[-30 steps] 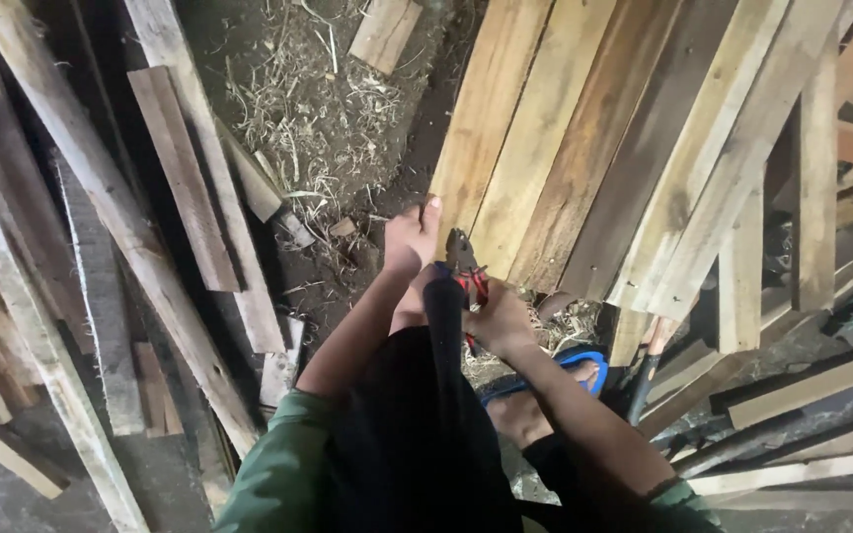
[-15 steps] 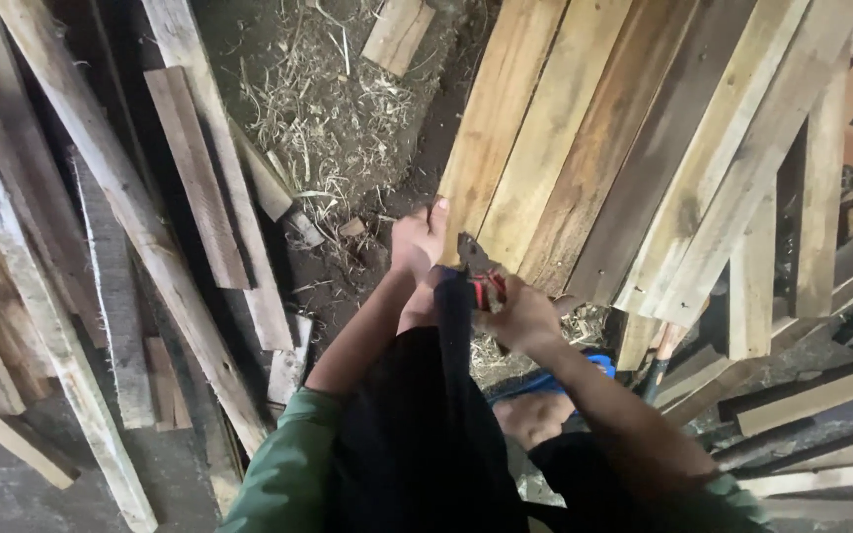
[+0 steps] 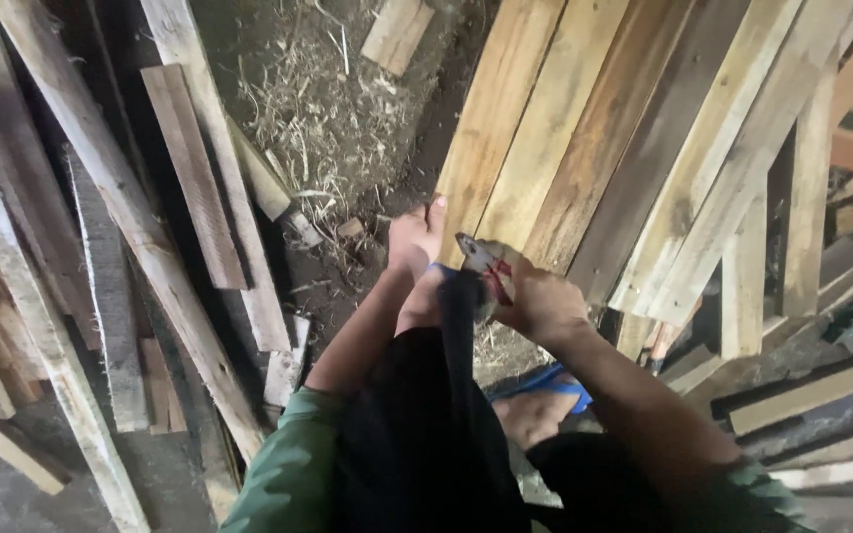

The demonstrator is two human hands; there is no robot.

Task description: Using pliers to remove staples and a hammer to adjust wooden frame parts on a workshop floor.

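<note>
**woodguy:** Pliers (image 3: 484,265), that's what the right hand (image 3: 543,304) is clenched around. Red grips mostly buried in the fist, grey metal nose sticking out up and to the left, sitting right at the bottom end of a pale plank (image 3: 491,128).

**scrapper:** And the other hand?

**woodguy:** Left hand (image 3: 415,240) is just beside it, pressed on the lower edge of that same plank, thumb pointing up. Looks like it's gripping the end, but I can't tell how firmly since the fingers are tucked out of sight.

**scrapper:** Can you see what the nose is biting on?

**woodguy:** Nope. Too small and blurry, and the spot where the nose meets the wood is dim. A dark trouser knee (image 3: 436,395) also rises between the forearms and covers the wrists.

**scrapper:** What's around?

**woodguy:** The plank is the leftmost of a stack of boards (image 3: 663,148) leaning across the right side, cut off at the top. Grey weathered slats (image 3: 120,207) lie criss-crossed on the left. Between them is dirt floor with straw and wood shavings (image 3: 333,118), plus a short offcut (image 3: 397,30) near the top. Below the right arm there's a bare foot in a blue sandal (image 3: 555,380), half hidden.
</note>
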